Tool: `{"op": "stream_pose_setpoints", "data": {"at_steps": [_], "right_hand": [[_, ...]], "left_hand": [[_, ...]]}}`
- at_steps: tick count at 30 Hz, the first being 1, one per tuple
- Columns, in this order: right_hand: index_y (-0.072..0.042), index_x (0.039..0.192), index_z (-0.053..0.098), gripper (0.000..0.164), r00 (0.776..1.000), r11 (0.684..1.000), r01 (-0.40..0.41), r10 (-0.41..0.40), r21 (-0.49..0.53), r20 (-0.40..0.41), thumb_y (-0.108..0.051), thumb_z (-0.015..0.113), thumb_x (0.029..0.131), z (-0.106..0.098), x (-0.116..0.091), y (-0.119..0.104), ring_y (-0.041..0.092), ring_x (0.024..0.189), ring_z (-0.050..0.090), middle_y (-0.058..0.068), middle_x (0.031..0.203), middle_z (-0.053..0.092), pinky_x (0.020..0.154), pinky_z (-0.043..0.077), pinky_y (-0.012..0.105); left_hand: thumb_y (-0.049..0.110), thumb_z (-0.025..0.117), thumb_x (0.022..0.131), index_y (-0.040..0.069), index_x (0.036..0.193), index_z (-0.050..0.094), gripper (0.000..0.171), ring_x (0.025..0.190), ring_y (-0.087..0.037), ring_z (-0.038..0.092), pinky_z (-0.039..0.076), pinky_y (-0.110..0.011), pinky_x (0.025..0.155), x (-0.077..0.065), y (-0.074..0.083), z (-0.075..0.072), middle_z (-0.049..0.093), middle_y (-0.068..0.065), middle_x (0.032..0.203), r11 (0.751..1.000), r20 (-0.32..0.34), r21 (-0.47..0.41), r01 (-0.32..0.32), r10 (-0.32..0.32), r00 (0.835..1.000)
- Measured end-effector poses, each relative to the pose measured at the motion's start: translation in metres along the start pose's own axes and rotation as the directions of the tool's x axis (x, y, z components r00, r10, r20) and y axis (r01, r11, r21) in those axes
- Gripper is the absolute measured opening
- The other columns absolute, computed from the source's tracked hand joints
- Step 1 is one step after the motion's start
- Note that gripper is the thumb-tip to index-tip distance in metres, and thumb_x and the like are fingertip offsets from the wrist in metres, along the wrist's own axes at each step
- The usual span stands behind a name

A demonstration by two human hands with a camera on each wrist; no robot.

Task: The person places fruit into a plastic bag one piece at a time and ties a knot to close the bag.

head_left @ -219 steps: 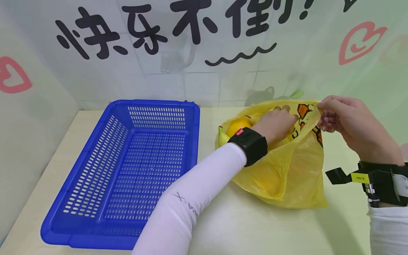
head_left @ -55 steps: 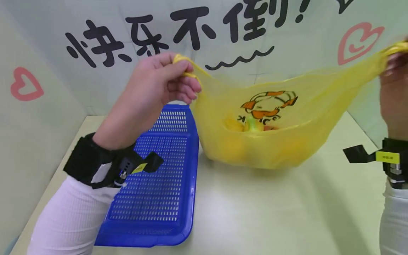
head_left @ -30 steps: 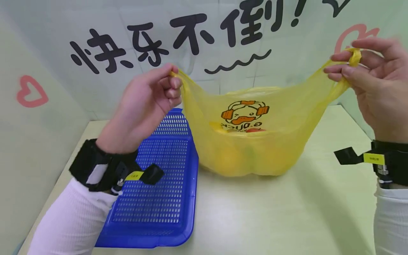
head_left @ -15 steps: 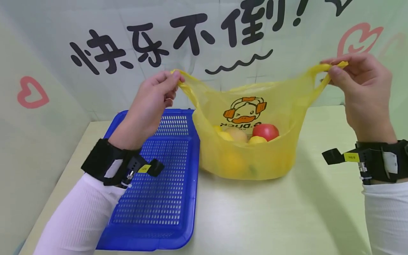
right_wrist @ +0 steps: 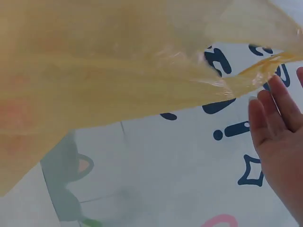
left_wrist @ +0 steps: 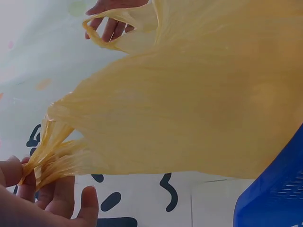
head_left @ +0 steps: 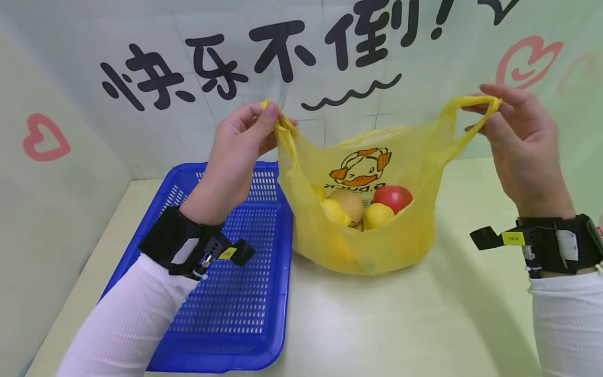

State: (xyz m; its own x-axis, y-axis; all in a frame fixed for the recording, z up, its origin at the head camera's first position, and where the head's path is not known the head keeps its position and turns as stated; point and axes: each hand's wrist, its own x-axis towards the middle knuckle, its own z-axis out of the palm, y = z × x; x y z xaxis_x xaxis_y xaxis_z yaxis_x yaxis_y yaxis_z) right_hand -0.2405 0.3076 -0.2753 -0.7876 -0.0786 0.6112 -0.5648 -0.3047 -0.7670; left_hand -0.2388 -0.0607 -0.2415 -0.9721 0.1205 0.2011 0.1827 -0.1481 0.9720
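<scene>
A thin yellow plastic bag [head_left: 367, 251] with a duck print inside stands upright on the table, its mouth spread. My left hand [head_left: 235, 162] pinches the left handle between thumb and fingers; in the left wrist view the plastic is bunched in those fingers [left_wrist: 66, 196]. The right handle loops over the fingers of my right hand [head_left: 523, 146], with the thumb against it. Inside the bag lie a red fruit [head_left: 392, 199], a round brown fruit [head_left: 347, 203] and yellow fruits [head_left: 379, 215]. The bag's wall veils whatever lies lower.
A blue perforated basket [head_left: 282, 293] stands left of the bag, close beside it and partly behind my left arm. Behind the light table [head_left: 358, 324] rises a pale wall covering [head_left: 424, 99] with black characters and pink hearts.
Earlier, my left hand was inside the bag; now both hands hold its handles. Since then the bag's mouth has tipped toward me, showing more fruit, and the hands have drawn somewhat closer together.
</scene>
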Motion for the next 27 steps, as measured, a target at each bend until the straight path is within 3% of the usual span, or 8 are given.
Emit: {"op": "stream_pose_setpoints", "data": {"at_steps": [3, 6, 10, 12, 15, 20, 24, 27], "right_hand": [[-0.010, 0.152, 0.029, 0.077, 0.980, 0.992, -0.124, 0.118, 0.028, 0.158, -0.009, 0.071, 0.088, -0.011, -0.001, 0.010, 0.027, 0.137, 0.038, 0.014, 0.144, 0.048, 0.115, 0.030, 0.033], [-0.028, 0.157, 0.006, 0.113, 0.898, 0.953, -0.298, 0.300, -0.058, 0.321, -0.021, 0.085, 0.076, -0.023, -0.006, 0.026, 0.024, 0.149, 0.016, 0.005, 0.161, 0.022, 0.124, 0.008, 0.040], [-0.024, 0.157, 0.018, 0.103, 0.787, 0.876, -0.405, 0.479, -0.260, 0.389, -0.017, 0.084, 0.078, -0.028, -0.016, 0.047, 0.019, 0.145, 0.028, 0.001, 0.159, 0.029, 0.120, 0.023, 0.033], [-0.014, 0.147, 0.041, 0.077, 0.797, 0.866, -0.385, 0.487, -0.319, 0.358, -0.007, 0.079, 0.081, -0.021, -0.018, 0.054, 0.016, 0.127, 0.050, 0.004, 0.141, 0.053, 0.105, 0.041, 0.025], [-0.005, 0.121, 0.064, 0.036, 0.861, 0.887, -0.276, 0.400, -0.371, 0.315, 0.006, 0.067, 0.087, -0.006, -0.019, 0.059, 0.011, 0.110, 0.063, 0.000, 0.120, 0.070, 0.091, 0.051, 0.020], [-0.007, 0.106, 0.071, 0.020, 0.911, 0.882, -0.306, 0.381, -0.359, 0.159, 0.004, 0.064, 0.090, 0.000, -0.021, 0.062, 0.008, 0.107, 0.065, -0.005, 0.113, 0.073, 0.085, 0.050, 0.018], [-0.007, 0.101, 0.070, 0.020, 0.918, 0.911, -0.376, 0.391, -0.168, 0.061, 0.008, 0.062, 0.090, -0.009, -0.028, 0.066, 0.009, 0.086, 0.066, -0.003, 0.095, 0.069, 0.074, 0.054, 0.018], [-0.003, 0.108, 0.069, 0.022, 0.914, 0.915, -0.402, 0.403, -0.039, 0.044, 0.008, 0.057, 0.093, -0.013, -0.030, 0.069, 0.012, 0.088, 0.069, 0.001, 0.100, 0.071, 0.077, 0.058, 0.022]], "left_hand": [[0.024, 0.058, 0.098, 0.007, 0.098, 0.064, 0.017, 0.104, -0.022, 0.067, 0.047, -0.038, 0.106, 0.001, 0.000, -0.001, 0.071, -0.004, 0.099, 1.000, -0.019, -0.005, -0.002, 0.002, 1.000], [0.024, 0.058, 0.098, 0.008, 0.097, 0.064, 0.017, 0.103, -0.020, 0.069, 0.048, -0.037, 0.105, 0.001, -0.002, -0.001, 0.072, -0.007, 0.101, 1.000, -0.023, -0.001, 0.004, -0.004, 1.000], [0.023, 0.058, 0.098, 0.008, 0.095, 0.065, 0.018, 0.100, -0.017, 0.071, 0.048, -0.039, 0.106, 0.001, -0.004, -0.003, 0.072, -0.009, 0.104, 1.000, -0.014, 0.001, 0.022, -0.022, 1.000], [0.024, 0.059, 0.097, 0.008, 0.095, 0.066, 0.018, 0.100, -0.017, 0.071, 0.047, -0.039, 0.106, 0.001, -0.005, -0.004, 0.073, -0.009, 0.105, 1.000, -0.010, 0.000, 0.028, -0.028, 1.000], [0.024, 0.061, 0.097, 0.007, 0.096, 0.068, 0.018, 0.103, -0.018, 0.071, 0.046, -0.039, 0.108, 0.002, -0.005, -0.006, 0.073, -0.008, 0.105, 1.000, 0.001, -0.008, 0.024, -0.024, 1.000], [0.027, 0.059, 0.097, 0.008, 0.104, 0.063, 0.021, 0.111, -0.019, 0.066, 0.044, -0.036, 0.111, 0.002, -0.011, -0.014, 0.069, -0.006, 0.114, 1.000, 0.073, 0.011, -0.012, 0.011, 0.997], [0.063, 0.070, 0.074, 0.013, 0.133, 0.030, 0.087, 0.135, -0.019, 0.044, 0.028, -0.039, 0.122, 0.001, -0.026, -0.026, 0.042, -0.007, 0.146, 0.991, 0.148, 0.120, 0.057, -0.074, 0.986], [0.078, 0.077, 0.047, 0.023, 0.141, 0.003, 0.132, 0.147, -0.018, 0.024, 0.010, -0.046, 0.125, 0.000, -0.037, -0.029, 0.024, -0.004, 0.159, 0.953, 0.265, 0.270, 0.137, -0.210, 0.941]]}}
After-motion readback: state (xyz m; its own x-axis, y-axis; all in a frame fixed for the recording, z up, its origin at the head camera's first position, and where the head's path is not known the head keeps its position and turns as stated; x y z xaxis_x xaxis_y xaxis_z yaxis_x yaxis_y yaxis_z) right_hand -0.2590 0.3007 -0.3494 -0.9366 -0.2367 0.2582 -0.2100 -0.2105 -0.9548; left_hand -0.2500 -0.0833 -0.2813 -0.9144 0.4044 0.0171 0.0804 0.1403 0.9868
